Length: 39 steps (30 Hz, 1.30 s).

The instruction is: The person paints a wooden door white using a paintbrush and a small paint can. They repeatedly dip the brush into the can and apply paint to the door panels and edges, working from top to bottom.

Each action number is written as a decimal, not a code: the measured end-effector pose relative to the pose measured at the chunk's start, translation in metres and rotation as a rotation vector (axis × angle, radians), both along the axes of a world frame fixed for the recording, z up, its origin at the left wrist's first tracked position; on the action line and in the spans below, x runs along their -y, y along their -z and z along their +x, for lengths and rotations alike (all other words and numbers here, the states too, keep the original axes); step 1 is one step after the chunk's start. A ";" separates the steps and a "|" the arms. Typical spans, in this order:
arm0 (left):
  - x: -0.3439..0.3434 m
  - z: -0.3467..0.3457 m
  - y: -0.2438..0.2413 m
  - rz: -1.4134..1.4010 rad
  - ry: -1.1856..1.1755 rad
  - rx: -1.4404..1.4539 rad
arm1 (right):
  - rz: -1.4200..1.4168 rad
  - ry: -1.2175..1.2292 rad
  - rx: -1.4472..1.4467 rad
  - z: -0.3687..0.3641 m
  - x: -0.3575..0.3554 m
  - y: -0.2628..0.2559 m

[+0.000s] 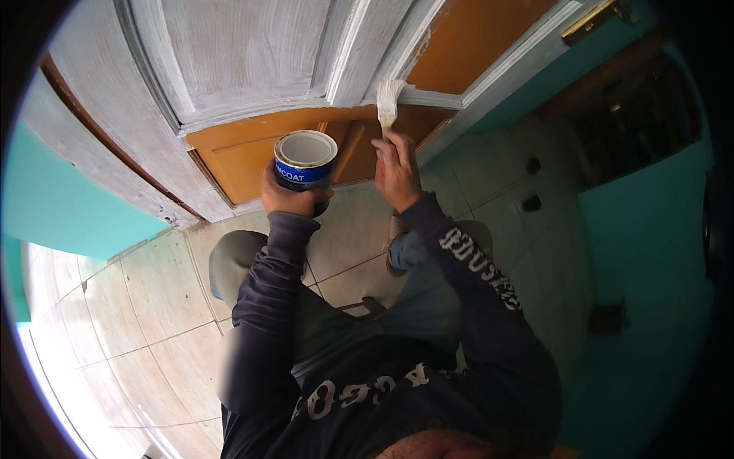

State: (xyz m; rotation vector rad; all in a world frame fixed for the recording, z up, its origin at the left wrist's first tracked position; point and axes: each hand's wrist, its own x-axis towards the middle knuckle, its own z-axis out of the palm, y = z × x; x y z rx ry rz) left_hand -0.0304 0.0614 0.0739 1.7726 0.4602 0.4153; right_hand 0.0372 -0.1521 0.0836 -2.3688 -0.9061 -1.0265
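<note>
My left hand (292, 197) is wrapped around a blue paint can (307, 166), held up in front of the door. The can is open at the top, with pale paint coating its inside, and it bears writing. In my right hand (397, 172) is a paintbrush (389, 103) by its handle, bristles up and loaded with white paint. Its bristles are at the door's middle rail, beside the lower corner of an orange-brown panel; whether they touch the wood I cannot tell. The panelled wooden door (241, 51) has streaky whitish paint over its upper left, while its lower panels (252, 155) show orange-brown.
A whitish-streaked door frame (103, 109) borders the door at left, next to a turquoise wall (74, 195). A brass door handle plate (590, 23) is at upper right. Pale floor tiles (166, 287) lie below my knees. Two small dark objects (531, 203) rest on the floor at right.
</note>
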 end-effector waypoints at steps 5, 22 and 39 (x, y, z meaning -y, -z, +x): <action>0.001 0.000 0.009 0.039 -0.008 0.012 | 0.146 0.022 0.095 -0.014 -0.017 -0.030; -0.003 0.004 0.016 0.092 -0.012 -0.009 | 0.033 -0.026 -0.099 -0.011 -0.010 -0.007; 0.028 0.019 0.037 0.335 0.200 0.408 | 0.566 -0.452 -0.740 -0.061 0.031 -0.110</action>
